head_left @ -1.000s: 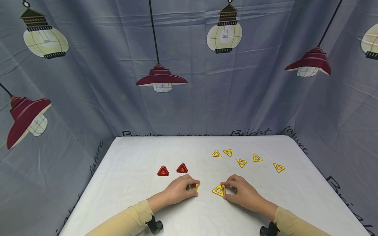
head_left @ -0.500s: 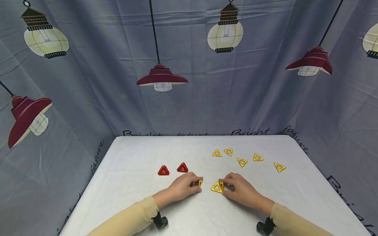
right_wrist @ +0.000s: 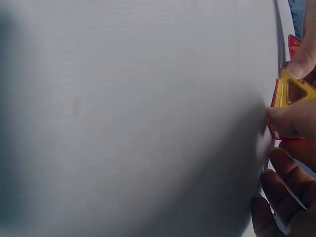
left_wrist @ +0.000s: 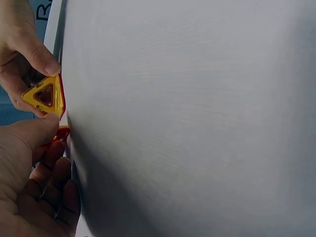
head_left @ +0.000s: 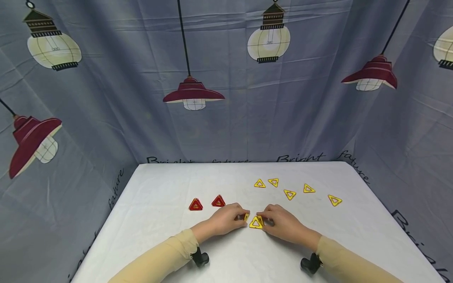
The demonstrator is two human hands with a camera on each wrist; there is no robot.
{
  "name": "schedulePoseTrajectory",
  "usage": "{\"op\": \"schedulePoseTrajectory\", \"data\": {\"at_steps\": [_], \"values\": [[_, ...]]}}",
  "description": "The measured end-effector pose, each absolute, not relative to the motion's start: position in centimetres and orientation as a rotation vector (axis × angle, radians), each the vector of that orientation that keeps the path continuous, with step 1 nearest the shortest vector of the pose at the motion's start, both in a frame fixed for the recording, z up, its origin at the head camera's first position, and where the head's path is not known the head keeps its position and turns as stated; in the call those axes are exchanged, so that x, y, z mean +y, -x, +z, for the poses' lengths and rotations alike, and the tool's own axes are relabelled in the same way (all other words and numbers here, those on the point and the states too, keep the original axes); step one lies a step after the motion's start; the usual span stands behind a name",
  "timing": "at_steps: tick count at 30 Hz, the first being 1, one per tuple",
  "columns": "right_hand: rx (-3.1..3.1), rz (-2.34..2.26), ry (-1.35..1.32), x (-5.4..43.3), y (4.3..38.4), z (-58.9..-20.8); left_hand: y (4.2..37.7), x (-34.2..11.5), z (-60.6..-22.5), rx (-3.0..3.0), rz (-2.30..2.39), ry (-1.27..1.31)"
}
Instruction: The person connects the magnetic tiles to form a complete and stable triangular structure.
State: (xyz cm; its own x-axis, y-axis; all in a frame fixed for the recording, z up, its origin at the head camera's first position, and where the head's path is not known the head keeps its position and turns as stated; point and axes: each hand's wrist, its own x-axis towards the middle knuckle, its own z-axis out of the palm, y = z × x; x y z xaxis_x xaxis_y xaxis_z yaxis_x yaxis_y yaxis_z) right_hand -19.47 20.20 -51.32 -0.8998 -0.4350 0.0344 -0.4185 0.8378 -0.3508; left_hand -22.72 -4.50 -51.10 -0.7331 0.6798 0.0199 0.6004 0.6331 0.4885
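My left hand (head_left: 226,219) pinches a yellow triangular magnetic tile (head_left: 246,217) between thumb and fingertips, seen nearly edge-on. Just right of it, my right hand (head_left: 284,225) pinches joined yellow triangular magnetic tiles (head_left: 251,225); one faces the head camera and another stands angled at the fingertips. A small gap separates the left tile from these in the head view. In the left wrist view, a yellow tile (left_wrist: 58,98) with a red edge shows between both hands. The right wrist view has a yellow tile (right_wrist: 281,95) and red edges by the fingers. Fingers partly hide the tiles.
Two red triangular pieces, one at the left (head_left: 196,204) and one nearer the left hand (head_left: 218,201), sit on the white table (head_left: 159,181). Several single yellow triangles (head_left: 290,194) lie scattered behind the right hand. A grey-blue curtain (head_left: 226,133) surrounds the table.
My left hand has moved right and slightly away with its tile. The right hand has shifted left with its joined tiles, so the gap between them has narrowed. Both grips are kept.
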Motion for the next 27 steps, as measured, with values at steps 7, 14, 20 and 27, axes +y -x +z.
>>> {"op": "schedulePoseTrajectory", "data": {"at_steps": [7,14,20,27], "values": [[2.941,-0.558,0.765,20.0,20.0,-51.4,22.6,-3.8,-50.7,2.687,0.674,-1.079],[2.918,-0.586,0.763,19.8,20.2,-51.6,22.5,-3.5,-50.9,2.688,0.675,-1.064],[2.918,-0.621,0.756,19.9,20.3,-51.7,22.5,-3.4,-51.1,2.696,0.698,-1.043],[2.898,-0.685,0.71,19.9,20.2,-51.6,22.3,-3.3,-51.1,2.715,0.753,-1.016]]}}
